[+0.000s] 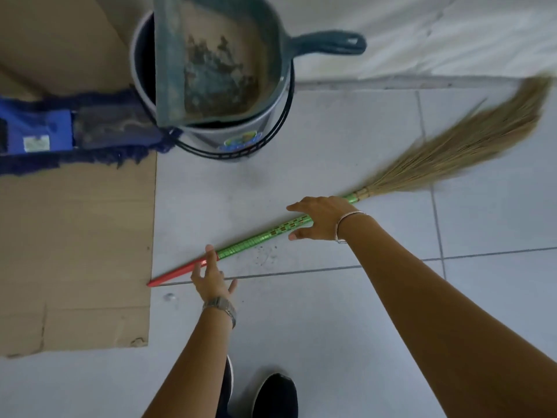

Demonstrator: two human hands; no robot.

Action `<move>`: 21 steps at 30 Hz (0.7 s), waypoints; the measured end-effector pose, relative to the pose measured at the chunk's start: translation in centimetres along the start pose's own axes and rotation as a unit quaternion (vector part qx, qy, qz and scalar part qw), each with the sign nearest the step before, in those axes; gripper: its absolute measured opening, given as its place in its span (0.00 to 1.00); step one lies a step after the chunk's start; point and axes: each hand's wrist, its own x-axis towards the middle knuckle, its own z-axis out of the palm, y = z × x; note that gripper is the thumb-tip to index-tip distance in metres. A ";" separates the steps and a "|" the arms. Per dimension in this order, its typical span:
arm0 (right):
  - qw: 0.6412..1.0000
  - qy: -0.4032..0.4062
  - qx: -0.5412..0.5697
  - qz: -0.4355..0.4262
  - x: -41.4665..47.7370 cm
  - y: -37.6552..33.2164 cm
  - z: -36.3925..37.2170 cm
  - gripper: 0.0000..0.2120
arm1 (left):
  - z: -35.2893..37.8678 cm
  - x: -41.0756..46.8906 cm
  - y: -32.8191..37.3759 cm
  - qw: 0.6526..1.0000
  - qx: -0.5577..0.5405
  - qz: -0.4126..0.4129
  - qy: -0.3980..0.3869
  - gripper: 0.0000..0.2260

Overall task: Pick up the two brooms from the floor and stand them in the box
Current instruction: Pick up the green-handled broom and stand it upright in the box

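Observation:
One broom lies slanted on the tiled floor, with a green patterned handle (259,240), a red pointed tip (176,273) and straw bristles (458,152) that look blurred at the right. My right hand (319,221) is spread over the handle near the bristle end, fingers above it and thumb below, not closed around it. My left hand (211,276) reaches the spot where red meets green, fingers apart and fingertips touching the handle. No second broom is in view. Brown cardboard (60,40) at the top left may be the box; I cannot tell.
A grey bucket (241,137) holding a dirty teal dustpan (217,61) stands just beyond the broom. A blue flat mop head (75,131) lies on a flat cardboard sheet (75,251) at the left. A white wall runs along the back. My dark shoes (274,396) are at the bottom.

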 end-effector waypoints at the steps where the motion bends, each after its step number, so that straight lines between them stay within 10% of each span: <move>1: 1.000 -0.007 -0.008 -0.008 1.3 -0.1 1.2 0.33 | 0.0 1.4 -0.6 0.999 -0.025 -0.021 -0.004 0.30; 10: 0.999 -0.033 -0.032 -0.026 8.4 -1.5 6.9 0.30 | 1.6 6.9 -2.2 0.983 -0.139 -0.095 -0.072 0.06; 21: 0.999 -0.034 0.040 -0.014 2.6 -3.5 -3.8 0.13 | 2.4 -3.5 4.3 0.955 -0.260 0.033 -0.143 0.13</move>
